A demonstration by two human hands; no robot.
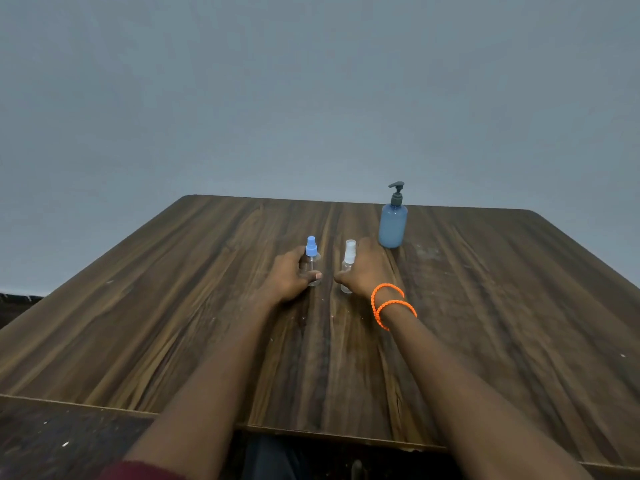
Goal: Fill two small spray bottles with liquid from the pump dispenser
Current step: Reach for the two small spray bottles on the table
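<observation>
Left hand [289, 275] fingers wrap the blue-capped bottle [311, 261]; right hand [365, 268] apparently grips the white-capped bottle [348, 268].

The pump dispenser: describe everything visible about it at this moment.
The pump dispenser is a rounded bottle of translucent blue plastic, as it looks, topped by a dark grey pump head whose spout points left in the picture. It looks nearly full of pale blue liquid. It stands upright on the wooden table, toward the far edge, just beyond the right hand. No hand touches it, and the pump is on.
</observation>
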